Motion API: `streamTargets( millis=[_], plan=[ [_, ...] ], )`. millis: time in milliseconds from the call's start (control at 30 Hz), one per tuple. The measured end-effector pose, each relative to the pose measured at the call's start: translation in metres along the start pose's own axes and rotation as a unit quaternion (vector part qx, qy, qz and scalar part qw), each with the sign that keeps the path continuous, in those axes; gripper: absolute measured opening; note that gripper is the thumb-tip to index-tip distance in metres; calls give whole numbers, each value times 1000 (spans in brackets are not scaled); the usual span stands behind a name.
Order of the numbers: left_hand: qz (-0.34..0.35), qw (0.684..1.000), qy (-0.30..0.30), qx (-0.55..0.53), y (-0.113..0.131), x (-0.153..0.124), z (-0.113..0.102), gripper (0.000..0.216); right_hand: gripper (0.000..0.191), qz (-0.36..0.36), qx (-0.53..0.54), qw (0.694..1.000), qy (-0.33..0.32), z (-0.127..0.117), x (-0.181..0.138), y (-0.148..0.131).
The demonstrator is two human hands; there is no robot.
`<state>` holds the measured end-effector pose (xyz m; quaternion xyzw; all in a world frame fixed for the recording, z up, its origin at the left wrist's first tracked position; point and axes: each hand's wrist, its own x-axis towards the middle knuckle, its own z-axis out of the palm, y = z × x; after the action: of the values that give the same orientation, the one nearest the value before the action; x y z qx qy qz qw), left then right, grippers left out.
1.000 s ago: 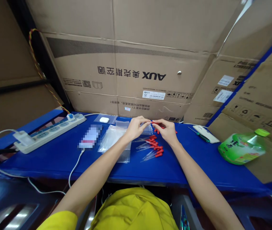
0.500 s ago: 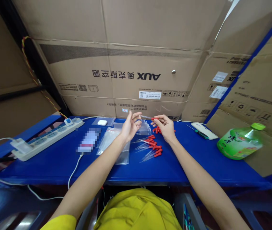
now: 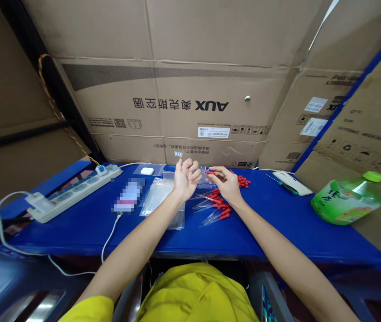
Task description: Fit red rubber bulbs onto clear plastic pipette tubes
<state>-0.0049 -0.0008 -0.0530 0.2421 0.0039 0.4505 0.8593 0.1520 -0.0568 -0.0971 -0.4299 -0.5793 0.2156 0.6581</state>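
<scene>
My right hand (image 3: pixel 227 184) pinches the red rubber bulb (image 3: pixel 209 172) of a glass dropper between thumb and fingertips. The dropper's clear tube points left into the curled fingers of my left hand (image 3: pixel 186 180), which hide its far end. Below my right hand lie several finished droppers (image 3: pixel 214 216), glass tubes to the left and red bulbs to the right. Loose red bulbs (image 3: pixel 243 181) are heaped just beyond my right hand. Bare glass tubes (image 3: pixel 205 184) lie between the hands, partly covered by them.
Clear plastic bags (image 3: pixel 157 197) lie left of my left hand. Further left are a phone (image 3: pixel 128 197) on a cable and a power strip (image 3: pixel 76 192). A screwdriver (image 3: pixel 289 188), a white case (image 3: pixel 294 182) and a green bottle (image 3: pixel 346 199) stand right. Cardboard (image 3: pixel 177 80) walls the back.
My left fingers have curled in from a more open pose. My right hand and the red bulb have moved slightly left and down relative to the table, closer to my left hand. The view has shifted slightly.
</scene>
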Motion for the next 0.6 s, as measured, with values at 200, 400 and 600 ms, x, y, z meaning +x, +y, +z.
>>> streamTargets(
  millis=[200,400,600],
  plan=[
    [-16,999,46,13,2,-2,3,43,19,-92,-107,990,3,-2,-8,-4],
    [-12,998,44,49,2,-1,4,45,20,-111,-160,981,-5,-2,-10,-10],
    [-15,998,30,46,0,-1,1,44,20,-126,-177,976,-11,-1,-10,-15]
  ],
)
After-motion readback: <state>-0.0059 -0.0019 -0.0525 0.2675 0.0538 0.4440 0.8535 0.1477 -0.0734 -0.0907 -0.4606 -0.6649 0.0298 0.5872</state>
